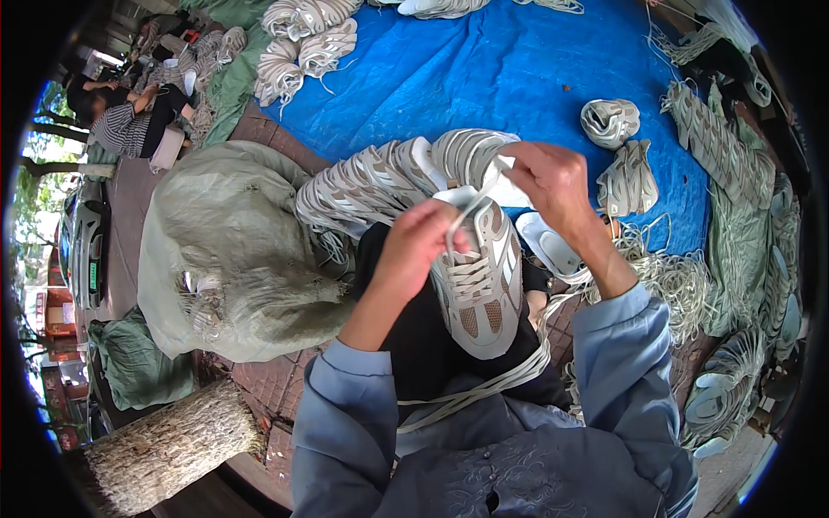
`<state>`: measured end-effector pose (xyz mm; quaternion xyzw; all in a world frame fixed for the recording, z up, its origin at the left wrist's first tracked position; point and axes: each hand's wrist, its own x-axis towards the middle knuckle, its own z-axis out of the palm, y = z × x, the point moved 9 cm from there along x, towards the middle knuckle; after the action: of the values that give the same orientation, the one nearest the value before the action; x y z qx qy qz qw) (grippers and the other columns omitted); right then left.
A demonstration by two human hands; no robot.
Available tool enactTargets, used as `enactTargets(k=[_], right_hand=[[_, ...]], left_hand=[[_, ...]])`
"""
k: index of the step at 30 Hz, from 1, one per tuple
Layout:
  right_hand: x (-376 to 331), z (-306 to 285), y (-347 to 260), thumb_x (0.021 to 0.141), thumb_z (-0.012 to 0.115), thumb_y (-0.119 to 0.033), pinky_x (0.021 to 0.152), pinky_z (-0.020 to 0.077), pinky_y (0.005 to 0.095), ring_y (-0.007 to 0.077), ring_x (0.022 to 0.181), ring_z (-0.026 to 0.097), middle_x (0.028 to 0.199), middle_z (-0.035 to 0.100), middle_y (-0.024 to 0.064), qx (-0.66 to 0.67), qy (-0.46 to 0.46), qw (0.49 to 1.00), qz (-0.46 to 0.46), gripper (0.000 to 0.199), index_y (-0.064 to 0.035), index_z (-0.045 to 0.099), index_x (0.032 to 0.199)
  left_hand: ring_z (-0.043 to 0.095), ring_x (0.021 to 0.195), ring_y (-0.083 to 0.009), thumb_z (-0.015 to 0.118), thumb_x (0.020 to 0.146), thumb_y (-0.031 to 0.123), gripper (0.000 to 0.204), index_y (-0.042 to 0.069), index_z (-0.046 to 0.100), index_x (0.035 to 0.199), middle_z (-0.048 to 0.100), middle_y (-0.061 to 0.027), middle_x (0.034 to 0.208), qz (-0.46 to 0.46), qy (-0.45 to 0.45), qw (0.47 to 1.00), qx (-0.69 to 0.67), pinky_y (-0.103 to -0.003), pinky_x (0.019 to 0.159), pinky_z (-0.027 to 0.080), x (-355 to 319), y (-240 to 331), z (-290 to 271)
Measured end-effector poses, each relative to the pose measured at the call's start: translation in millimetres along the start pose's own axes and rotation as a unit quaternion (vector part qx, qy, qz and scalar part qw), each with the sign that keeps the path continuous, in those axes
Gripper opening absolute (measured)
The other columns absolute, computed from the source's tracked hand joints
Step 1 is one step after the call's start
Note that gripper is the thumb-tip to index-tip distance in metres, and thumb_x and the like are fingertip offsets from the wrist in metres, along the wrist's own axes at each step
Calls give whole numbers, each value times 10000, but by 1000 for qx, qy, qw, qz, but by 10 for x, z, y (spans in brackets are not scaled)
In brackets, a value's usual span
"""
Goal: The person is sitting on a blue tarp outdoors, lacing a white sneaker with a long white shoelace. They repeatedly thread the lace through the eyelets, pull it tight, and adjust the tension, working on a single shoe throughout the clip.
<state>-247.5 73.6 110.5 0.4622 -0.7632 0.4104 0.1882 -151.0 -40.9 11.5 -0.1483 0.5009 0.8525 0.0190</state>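
A beige and white sneaker (477,298) rests across my dark-trousered leg, its toe toward me and its front rows laced. My left hand (413,246) is closed at the sneaker's upper eyelets, pinching a pale shoelace (473,204). Beyond the shoe opening, my right hand (553,186) is closed on the same lace, which runs slanting between both hands. Loose laces (484,387) lie over my lap. Just behind the sneaker, a row of nested shoe uppers (376,177) curves across the ground, and a pale insole-shaped piece (550,244) lies beneath my right wrist.
A bulging woven sack (233,250) stands at the left, above a tree trunk (173,440). Blue tarp (466,69) covers the ground ahead, with bundled uppers (628,177) on it. Tangled laces (669,281) heap up at the right. Another person (129,121) sits far left.
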Motion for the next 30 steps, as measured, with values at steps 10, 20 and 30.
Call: enactTargets(k=[10,20,30], right_hand=[[-699,1079,-467,631,579,-45,733,441,338,219,869,522,770,585,44,-78,-261,962,-28,508,-112,490,1127],[-451,878,-14,668,606,43,546,464,260,171,554,573,683,603,120,637,-188,628,405,88,51,617,756],[-40,-2110,2200,862,462,-55,612,378,199,89,701,438,913,523,76,587,95,765,246,266,72,447,1095]], left_hand=[[282,404,-33,497,869,220,195,43,550,933,443,32,578,76,96,983,-137,-186,389,233,-291,1123,-1011],[399,543,-73,503,846,73,194,-16,503,1019,528,-23,744,270,262,926,-33,-210,521,348,-1544,2587,-3271],[532,623,-141,492,851,54,113,-37,525,908,567,-82,733,320,341,882,-59,-264,612,462,-2960,2999,-5027]])
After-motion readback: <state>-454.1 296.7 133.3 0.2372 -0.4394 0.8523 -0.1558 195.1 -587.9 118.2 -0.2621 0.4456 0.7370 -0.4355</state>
